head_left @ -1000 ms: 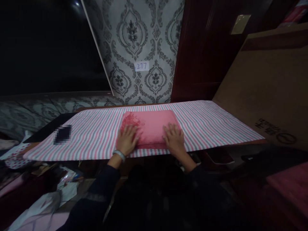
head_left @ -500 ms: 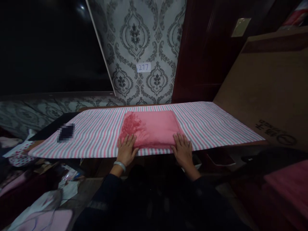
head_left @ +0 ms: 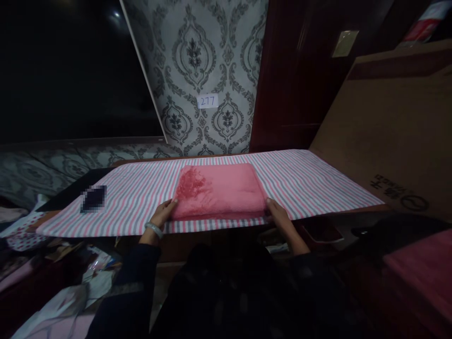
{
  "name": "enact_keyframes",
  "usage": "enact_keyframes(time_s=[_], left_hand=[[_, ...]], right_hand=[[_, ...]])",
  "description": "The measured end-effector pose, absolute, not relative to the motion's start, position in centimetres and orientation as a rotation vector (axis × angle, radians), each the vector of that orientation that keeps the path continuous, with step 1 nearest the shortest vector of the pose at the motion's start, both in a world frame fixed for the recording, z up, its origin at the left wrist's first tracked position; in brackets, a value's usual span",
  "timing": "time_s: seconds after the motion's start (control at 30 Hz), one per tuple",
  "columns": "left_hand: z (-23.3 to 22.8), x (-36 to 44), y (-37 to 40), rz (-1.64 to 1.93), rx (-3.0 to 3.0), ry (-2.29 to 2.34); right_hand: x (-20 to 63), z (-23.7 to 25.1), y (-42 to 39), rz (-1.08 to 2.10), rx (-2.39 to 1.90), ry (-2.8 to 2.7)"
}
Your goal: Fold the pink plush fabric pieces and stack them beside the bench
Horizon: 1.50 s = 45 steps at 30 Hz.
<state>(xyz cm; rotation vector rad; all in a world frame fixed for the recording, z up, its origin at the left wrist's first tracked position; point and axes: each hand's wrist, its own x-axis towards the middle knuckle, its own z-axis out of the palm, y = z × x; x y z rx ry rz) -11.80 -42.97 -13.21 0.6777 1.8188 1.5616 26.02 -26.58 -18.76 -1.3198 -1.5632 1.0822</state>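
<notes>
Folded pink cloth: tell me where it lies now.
The folded pink cloth lies mid-frame on the striped sheet, between the left hand and right hand at its near corners.

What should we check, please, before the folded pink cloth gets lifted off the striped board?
1. Left hand on the near left corner of the folded pink cloth: ok.
2. Right hand on the near right corner: ok.
3. Fingers under the fold: cannot tell.
4. Cloth square and flat on the striped cover: ok.
5. Nothing lying on the cloth: ok.
</notes>
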Motion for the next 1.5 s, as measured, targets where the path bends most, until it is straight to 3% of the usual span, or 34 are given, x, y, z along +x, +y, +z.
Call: enact_keyframes(time_s=[0.13,0.37,0.63,0.8,1.07,1.33,1.5], left_hand=[[-12.9,-12.1,-42.0,1.448,0.634,1.836],[-12.1,-11.6,-41.7,1.428,0.569,1.668],[-10.4,-7.8,-42.2,1.557,0.480,1.371],[-12.5,-2.9,-44.6,1.496,0.408,1.144],[-12.7,-2.2,-45.4,1.380,0.214,1.005],[-13.1,-2.7,-44.2,1.491,0.325,1.119],[-12.2,-1.0,-44.4,1.622,0.384,1.026]], right_hand=[[25.4,-17.1,-26.3,1.277,-1.317,-1.558],[23.6,-16.1,-26.5,1.792,-1.070,-1.090],[22.7,-14.6,-24.3,1.616,-0.903,-0.954],[25.2,-15.1,-23.0,1.458,-0.949,-0.806],[27.0,-18.0,-24.4,1.511,-0.990,-0.734],[25.7,-20.9,-28.7,1.578,-0.835,-0.532],[23.5,-19.8,-31.5,1.883,-0.873,-0.494]])
